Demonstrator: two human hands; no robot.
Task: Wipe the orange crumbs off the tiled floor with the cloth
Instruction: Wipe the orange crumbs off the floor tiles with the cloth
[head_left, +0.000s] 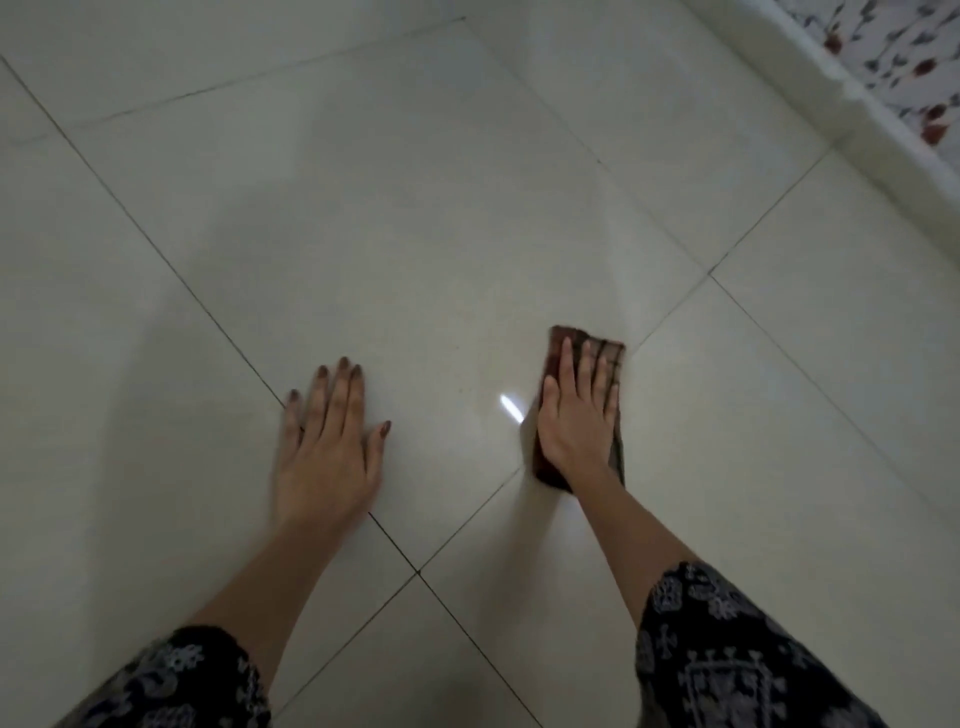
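Note:
A dark brown checked cloth (609, 349), folded into a strip, lies flat on the pale tiled floor (415, 208). My right hand (576, 410) presses down on it with straight fingers, and the cloth shows beyond the fingertips and along both sides of the hand. To the left, my left hand (327, 441) rests flat on the bare tile with its fingers spread. A few tiny specks dot the tile between the hands; no orange crumbs are plainly visible. Both hands look slightly blurred.
Dark grout lines cross just below my hands (418, 571). A white raised ledge (810, 67) runs along the top right, with a flower-patterned surface (893, 57) behind it. A bright light reflection (511, 408) sits beside the cloth.

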